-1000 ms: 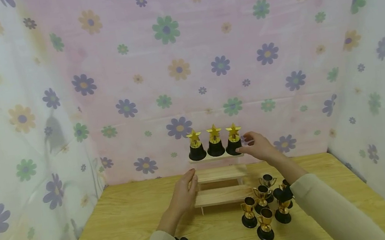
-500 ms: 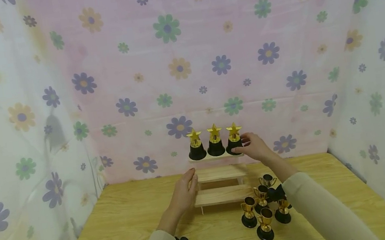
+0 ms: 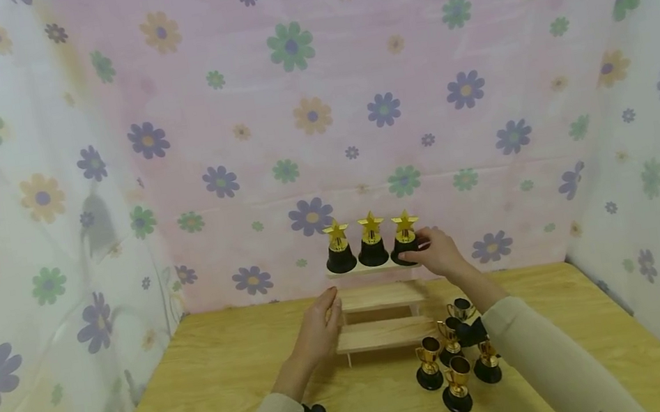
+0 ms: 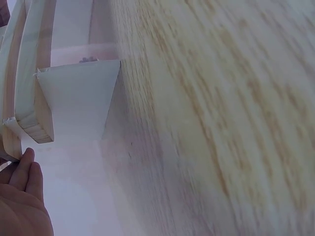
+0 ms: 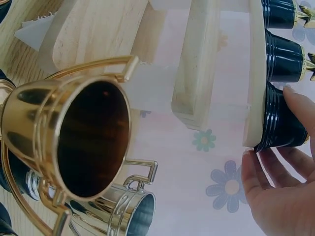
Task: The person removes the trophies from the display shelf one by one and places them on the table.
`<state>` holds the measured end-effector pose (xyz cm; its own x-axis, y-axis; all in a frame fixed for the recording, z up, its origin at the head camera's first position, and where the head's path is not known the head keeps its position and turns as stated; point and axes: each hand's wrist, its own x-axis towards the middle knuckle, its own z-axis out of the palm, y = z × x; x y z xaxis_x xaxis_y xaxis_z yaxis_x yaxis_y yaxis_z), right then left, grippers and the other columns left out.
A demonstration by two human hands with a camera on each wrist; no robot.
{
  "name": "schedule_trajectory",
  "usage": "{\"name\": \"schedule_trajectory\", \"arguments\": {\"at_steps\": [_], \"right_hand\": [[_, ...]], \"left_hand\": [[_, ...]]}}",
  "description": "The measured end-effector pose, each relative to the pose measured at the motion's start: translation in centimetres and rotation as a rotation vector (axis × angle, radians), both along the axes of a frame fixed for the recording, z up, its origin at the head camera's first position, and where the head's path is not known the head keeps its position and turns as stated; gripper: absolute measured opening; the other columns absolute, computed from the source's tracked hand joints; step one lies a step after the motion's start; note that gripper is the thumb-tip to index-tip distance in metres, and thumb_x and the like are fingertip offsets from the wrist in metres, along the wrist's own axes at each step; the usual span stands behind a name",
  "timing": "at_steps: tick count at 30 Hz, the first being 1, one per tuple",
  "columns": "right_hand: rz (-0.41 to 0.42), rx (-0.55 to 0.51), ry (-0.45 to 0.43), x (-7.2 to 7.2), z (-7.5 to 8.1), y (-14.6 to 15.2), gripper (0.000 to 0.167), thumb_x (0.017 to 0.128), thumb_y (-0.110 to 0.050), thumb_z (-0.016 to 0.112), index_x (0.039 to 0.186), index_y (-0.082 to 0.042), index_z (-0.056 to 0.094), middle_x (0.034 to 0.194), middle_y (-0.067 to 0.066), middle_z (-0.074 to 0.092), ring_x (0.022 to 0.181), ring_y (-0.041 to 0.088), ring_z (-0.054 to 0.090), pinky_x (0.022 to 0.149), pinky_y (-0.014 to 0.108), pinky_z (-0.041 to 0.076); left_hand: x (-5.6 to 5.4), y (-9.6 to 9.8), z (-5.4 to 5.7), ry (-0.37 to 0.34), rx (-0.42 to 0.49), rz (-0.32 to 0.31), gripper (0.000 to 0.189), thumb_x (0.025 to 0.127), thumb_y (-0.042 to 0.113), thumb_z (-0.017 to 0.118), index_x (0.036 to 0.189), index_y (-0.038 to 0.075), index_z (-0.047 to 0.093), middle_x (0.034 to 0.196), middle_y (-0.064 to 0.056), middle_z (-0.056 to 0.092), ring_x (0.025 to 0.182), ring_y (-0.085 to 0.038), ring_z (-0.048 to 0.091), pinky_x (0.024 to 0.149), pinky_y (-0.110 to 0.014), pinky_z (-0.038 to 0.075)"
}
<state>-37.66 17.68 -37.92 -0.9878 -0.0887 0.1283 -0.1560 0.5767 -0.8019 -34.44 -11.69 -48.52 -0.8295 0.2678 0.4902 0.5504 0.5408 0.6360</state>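
On the stand's top board [image 3: 371, 270] three star trophies with black bases and gold stars stand in a row. My right hand [image 3: 439, 254] holds the rightmost star trophy [image 3: 405, 248] by its base. In the right wrist view, the thumb lies on one side of that black base [image 5: 283, 120] and the fingers on the other, near the board's end. My left hand [image 3: 317, 331] rests its fairly straight fingers against the left end of the wooden stand [image 3: 380, 295]. In the left wrist view, the fingertips [image 4: 28, 156] meet a board end; the thumb is mostly hidden.
Several gold trophy cups [image 3: 458, 378] with black bases stand on the wooden table [image 3: 232, 367], right of the stand, under my right forearm. One cup [image 5: 93, 137] looms close to the right wrist camera. Flowered cloth [image 3: 314, 95] hangs behind and at both sides.
My right hand has moved slightly left and closed its fingers round the rightmost star trophy's base. The left hand keeps its place at the stand. The head view has shifted a little.
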Motion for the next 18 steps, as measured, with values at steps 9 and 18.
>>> {"name": "schedule_trajectory", "arguments": {"at_steps": [9, 18], "right_hand": [[-0.002, 0.017, 0.018, 0.5, 0.3, 0.5, 0.079, 0.096, -0.028, 0.074, 0.157, 0.002, 0.034, 0.153, 0.027, 0.043, 0.134, 0.044, 0.049, 0.107, 0.058, 0.047], [0.011, 0.012, 0.024, 1.4, 1.0, 1.2, 0.079, 0.097, -0.026, 0.073, 0.158, 0.002, 0.032, 0.153, 0.027, 0.044, 0.134, 0.044, 0.050, 0.107, 0.058, 0.048]], "left_hand": [[0.2, 0.0, 0.3, -0.054, 0.006, -0.003, 0.050, 0.112, 0.026, 0.044, 0.149, -0.009, 0.045, 0.152, -0.029, 0.046, 0.142, -0.041, 0.045, 0.117, -0.053, 0.037], [0.2, 0.2, 0.3, -0.022, 0.001, 0.009, 0.050, 0.112, 0.024, 0.044, 0.147, -0.011, 0.046, 0.151, -0.028, 0.048, 0.140, -0.042, 0.047, 0.116, -0.054, 0.039]]}}
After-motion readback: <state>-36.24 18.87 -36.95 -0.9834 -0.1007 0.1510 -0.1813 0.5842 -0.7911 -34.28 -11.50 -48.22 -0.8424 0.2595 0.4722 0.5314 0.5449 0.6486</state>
